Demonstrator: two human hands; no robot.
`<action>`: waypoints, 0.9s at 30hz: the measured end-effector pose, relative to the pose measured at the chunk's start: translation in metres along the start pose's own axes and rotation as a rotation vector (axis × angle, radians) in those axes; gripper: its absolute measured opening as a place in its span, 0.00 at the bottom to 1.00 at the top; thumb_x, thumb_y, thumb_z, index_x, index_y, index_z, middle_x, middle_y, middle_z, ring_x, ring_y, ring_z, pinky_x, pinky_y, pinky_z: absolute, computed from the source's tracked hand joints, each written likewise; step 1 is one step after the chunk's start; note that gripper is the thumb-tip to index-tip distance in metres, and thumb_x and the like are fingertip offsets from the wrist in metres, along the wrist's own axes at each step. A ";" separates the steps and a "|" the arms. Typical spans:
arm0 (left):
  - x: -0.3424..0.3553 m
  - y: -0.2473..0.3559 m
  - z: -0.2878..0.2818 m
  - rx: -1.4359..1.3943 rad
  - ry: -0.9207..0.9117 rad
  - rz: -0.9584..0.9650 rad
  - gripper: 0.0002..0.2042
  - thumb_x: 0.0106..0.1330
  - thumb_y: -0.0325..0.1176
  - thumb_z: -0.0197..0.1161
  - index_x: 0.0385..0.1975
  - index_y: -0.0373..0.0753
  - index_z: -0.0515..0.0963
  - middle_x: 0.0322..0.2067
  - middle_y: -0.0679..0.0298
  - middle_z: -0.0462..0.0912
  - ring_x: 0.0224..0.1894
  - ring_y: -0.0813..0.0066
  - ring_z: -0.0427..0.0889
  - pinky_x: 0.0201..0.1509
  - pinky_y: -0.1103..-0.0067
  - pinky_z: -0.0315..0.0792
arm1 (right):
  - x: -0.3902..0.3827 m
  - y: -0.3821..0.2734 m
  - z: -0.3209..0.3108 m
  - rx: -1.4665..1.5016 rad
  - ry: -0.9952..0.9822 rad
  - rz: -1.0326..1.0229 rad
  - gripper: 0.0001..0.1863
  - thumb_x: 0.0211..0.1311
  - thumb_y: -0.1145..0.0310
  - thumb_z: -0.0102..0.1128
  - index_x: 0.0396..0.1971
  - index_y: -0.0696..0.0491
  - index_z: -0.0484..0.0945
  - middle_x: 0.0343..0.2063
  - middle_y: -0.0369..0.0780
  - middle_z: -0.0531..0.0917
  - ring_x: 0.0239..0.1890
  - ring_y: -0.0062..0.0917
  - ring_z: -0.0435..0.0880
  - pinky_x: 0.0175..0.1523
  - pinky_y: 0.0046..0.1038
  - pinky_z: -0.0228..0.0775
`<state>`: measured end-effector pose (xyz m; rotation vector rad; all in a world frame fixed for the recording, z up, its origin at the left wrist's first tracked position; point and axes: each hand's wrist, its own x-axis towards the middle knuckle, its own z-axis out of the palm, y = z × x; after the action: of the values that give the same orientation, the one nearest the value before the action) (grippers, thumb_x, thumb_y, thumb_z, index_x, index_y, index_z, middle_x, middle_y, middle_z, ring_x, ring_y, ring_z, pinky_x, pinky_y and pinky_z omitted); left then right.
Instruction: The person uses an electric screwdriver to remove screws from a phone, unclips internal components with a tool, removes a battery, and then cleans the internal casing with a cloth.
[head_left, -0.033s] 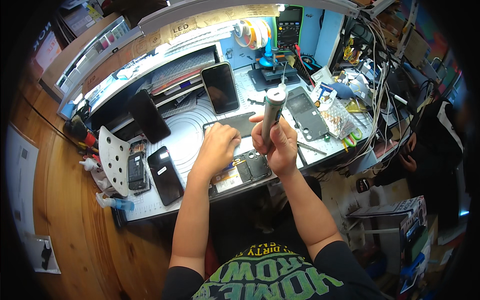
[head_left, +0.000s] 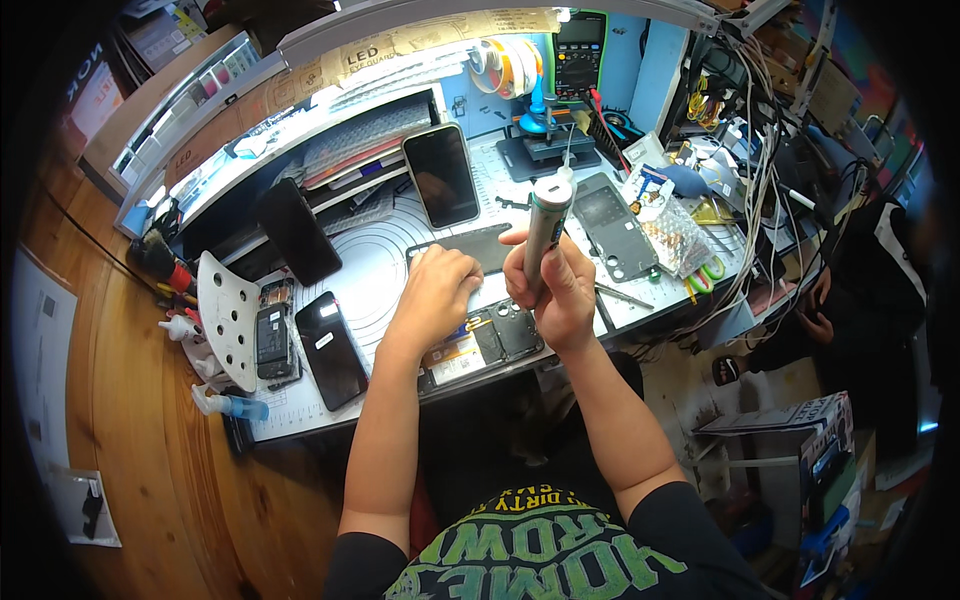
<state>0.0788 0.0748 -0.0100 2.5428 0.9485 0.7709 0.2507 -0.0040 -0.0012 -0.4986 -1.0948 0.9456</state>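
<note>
My right hand [head_left: 555, 300] is wrapped round an upright grey cylindrical tool [head_left: 547, 215] topped by a white nozzle and thin needle tip. My left hand [head_left: 437, 295] has curled fingers at the near edge of a dark flat phone panel [head_left: 468, 243]; what is under the fingertips is hidden. Below both hands lies an opened phone [head_left: 505, 335] with battery and internals exposed. A black phone [head_left: 332, 350] lies left of my left forearm. A phone [head_left: 440, 175] leans upright behind the panel, and a phone back housing [head_left: 613, 225] lies to the right.
The white work mat [head_left: 360, 255] also holds another black phone [head_left: 298, 232], a perforated white holder [head_left: 225, 320] and a spray bottle [head_left: 230, 403]. Cables and clutter [head_left: 730, 170] crowd the right. A multimeter [head_left: 575, 55] stands at the back. Another person [head_left: 860, 300] sits at the right.
</note>
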 end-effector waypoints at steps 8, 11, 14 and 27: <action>-0.001 -0.003 -0.002 -0.079 0.021 0.025 0.02 0.63 0.28 0.65 0.31 0.39 0.83 0.32 0.62 0.83 0.43 0.58 0.76 0.56 0.65 0.67 | -0.001 0.003 -0.003 0.036 0.016 -0.004 0.31 0.78 0.45 0.51 0.53 0.64 0.77 0.23 0.34 0.75 0.20 0.11 0.66 0.25 0.16 0.54; 0.000 0.007 -0.003 -0.190 0.030 0.096 0.03 0.59 0.27 0.68 0.32 0.40 0.82 0.30 0.63 0.81 0.40 0.61 0.75 0.51 0.67 0.68 | 0.001 0.003 -0.004 0.046 0.016 -0.024 0.32 0.78 0.45 0.50 0.54 0.65 0.76 0.23 0.34 0.75 0.21 0.12 0.66 0.26 0.16 0.56; 0.002 0.014 -0.001 -0.236 -0.108 0.150 0.07 0.56 0.27 0.70 0.34 0.40 0.82 0.33 0.63 0.82 0.41 0.61 0.75 0.53 0.69 0.68 | 0.002 0.000 0.000 0.089 0.021 -0.031 0.31 0.78 0.47 0.50 0.54 0.65 0.76 0.24 0.34 0.75 0.22 0.12 0.66 0.27 0.17 0.57; 0.005 0.023 0.013 -0.300 -0.159 0.209 0.09 0.54 0.27 0.71 0.35 0.39 0.83 0.36 0.62 0.84 0.43 0.61 0.78 0.56 0.68 0.68 | 0.001 -0.002 -0.003 0.095 0.020 -0.018 0.31 0.79 0.47 0.49 0.54 0.65 0.75 0.25 0.35 0.75 0.22 0.12 0.66 0.28 0.18 0.58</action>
<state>0.1014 0.0598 -0.0083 2.4158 0.4819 0.6953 0.2546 -0.0040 -0.0008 -0.4187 -1.0298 0.9698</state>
